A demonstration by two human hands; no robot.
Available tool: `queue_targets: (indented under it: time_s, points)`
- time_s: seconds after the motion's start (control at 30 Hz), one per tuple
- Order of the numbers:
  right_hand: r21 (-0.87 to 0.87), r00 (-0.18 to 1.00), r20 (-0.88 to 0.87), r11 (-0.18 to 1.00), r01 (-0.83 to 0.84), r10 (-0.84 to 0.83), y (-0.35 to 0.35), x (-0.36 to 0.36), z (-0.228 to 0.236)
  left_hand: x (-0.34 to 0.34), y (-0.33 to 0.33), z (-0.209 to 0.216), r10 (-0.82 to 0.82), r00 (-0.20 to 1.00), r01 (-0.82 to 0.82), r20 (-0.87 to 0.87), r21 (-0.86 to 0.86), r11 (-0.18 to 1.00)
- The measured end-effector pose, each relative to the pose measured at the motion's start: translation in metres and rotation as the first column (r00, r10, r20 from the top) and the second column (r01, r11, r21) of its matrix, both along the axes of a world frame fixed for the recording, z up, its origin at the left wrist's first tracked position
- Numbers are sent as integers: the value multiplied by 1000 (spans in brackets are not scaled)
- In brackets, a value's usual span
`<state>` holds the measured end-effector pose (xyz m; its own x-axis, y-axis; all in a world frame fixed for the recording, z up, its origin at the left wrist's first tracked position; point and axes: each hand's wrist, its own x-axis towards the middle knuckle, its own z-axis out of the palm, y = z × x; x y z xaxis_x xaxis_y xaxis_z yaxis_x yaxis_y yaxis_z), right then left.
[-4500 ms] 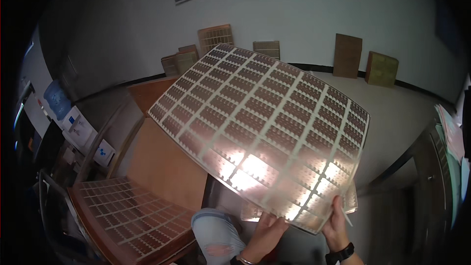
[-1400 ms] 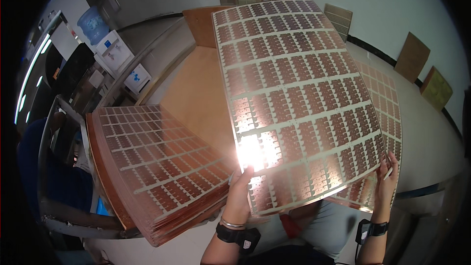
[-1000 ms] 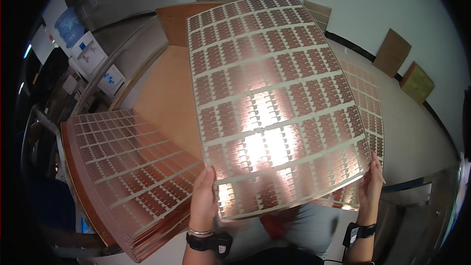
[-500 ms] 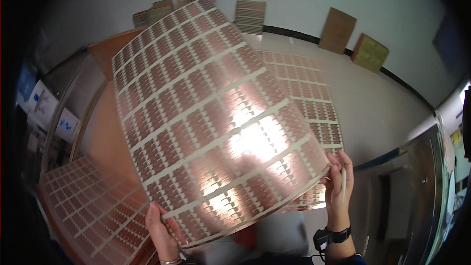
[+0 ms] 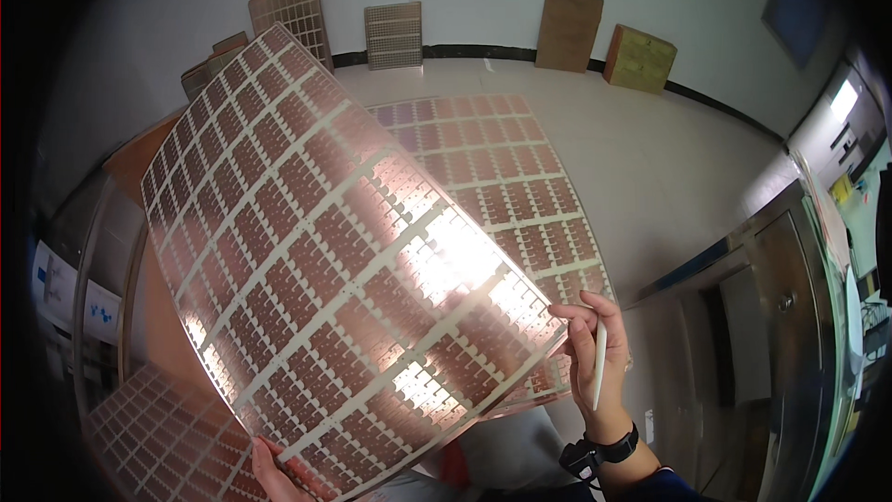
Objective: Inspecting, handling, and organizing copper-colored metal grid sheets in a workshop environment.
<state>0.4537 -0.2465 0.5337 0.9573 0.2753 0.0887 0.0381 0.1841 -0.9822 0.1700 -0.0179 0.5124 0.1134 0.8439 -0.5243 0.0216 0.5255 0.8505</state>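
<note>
A large copper-patterned circuit board panel is held up tilted before me, bright glare across its right part. My left hand grips its lower left edge, thumb on the face and the other fingers mostly hidden behind. At the right corner my right hand pinches the edge. A thin white pen-like stick also sits between the right hand's fingers, pointing down. Behind the held panel is a second copper-patterned panel, partly covered by it. Another such panel lies at the lower left.
Stacks of panels lean along the far wall, among them a brown stack and a yellowish block. A metal cabinet stands at the right, with papers beside it. An orange-brown board surface lies left.
The view has swung, so the wall stacks appear further left. The held panel and both hands sit further left in the picture; both hands keep their hold.
</note>
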Motion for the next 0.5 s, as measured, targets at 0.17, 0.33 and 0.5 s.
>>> queue_targets:
  time_s: [0.17, 0.33, 0.5]
  points:
    - [-23, 999, 35, 999, -27, 28, 4, -3, -1, 7, -2, 0, 57, 997, -55, -44, 53, 997]
    - [-7, 999, 28, 999, -33, 33, 5, -4, 6, -18, 8, -19, 0, 998, 5, -62, 75, 997]
    - [-29, 998, 39, 999, -44, 45, 4, -7, 4, 2, -1, -2, 44, 998, -39, -55, 84, 996]
